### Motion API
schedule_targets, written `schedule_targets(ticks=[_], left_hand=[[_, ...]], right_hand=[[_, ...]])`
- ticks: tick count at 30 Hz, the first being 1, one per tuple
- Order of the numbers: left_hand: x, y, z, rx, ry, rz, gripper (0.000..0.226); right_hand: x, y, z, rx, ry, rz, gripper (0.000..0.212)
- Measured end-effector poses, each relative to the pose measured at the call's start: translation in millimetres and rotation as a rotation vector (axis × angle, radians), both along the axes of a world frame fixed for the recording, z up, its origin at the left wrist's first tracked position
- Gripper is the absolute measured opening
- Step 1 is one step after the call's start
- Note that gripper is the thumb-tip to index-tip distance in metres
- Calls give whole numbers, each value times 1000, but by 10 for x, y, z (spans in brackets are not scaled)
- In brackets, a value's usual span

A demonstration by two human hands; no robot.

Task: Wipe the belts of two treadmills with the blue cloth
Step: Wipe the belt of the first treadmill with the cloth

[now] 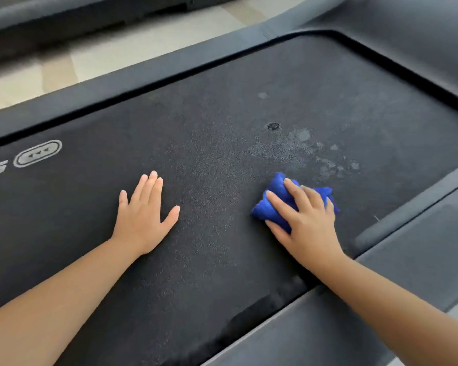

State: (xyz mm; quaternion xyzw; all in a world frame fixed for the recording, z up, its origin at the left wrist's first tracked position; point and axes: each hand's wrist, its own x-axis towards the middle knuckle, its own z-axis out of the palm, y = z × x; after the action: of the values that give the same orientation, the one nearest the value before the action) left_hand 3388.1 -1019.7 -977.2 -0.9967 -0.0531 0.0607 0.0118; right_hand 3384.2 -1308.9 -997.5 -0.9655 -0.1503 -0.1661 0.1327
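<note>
blue cloth [275,204]: bunched on belt [222,114], right part | right hand [307,220]: fingers curled over cloth, pressing down | left hand [143,215]: flat, fingers straight, holds nothing, well apart | pale smudges [302,149]: just beyond cloth, away from person; right hand nearer

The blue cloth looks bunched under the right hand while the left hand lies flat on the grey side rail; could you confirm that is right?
Not quite. The head view shows the left hand lying flat on the black belt, not on the grey side rail. The rest stands: the blue cloth is bunched under the right hand.
</note>
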Motion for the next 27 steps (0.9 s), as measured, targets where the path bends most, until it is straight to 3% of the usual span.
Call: schedule_targets(ticks=[3, 8, 13, 17, 23, 27], left_hand=[[100, -768, -1, -16, 12, 138, 77], [112, -1385, -99, -103, -60, 77, 71], [103, -1345, -91, -117, -72, 90, 68], [111, -1388, -101, -112, -73, 130, 67], [117, -1461, -68, -120, -47, 202, 62], [110, -1469, -53, -111, -37, 215, 63]], right_hand=[[-118, 17, -4, -11, -10, 119, 48], [192, -451, -10, -16, -47, 240, 46], [862, -1402, -27, -16, -8, -12, 51], [975, -1430, -42, 36, -30, -162, 46], [357, -845, -3, -25, -65, 157, 46], [537, -1085, 36, -71, -8, 258, 49]])
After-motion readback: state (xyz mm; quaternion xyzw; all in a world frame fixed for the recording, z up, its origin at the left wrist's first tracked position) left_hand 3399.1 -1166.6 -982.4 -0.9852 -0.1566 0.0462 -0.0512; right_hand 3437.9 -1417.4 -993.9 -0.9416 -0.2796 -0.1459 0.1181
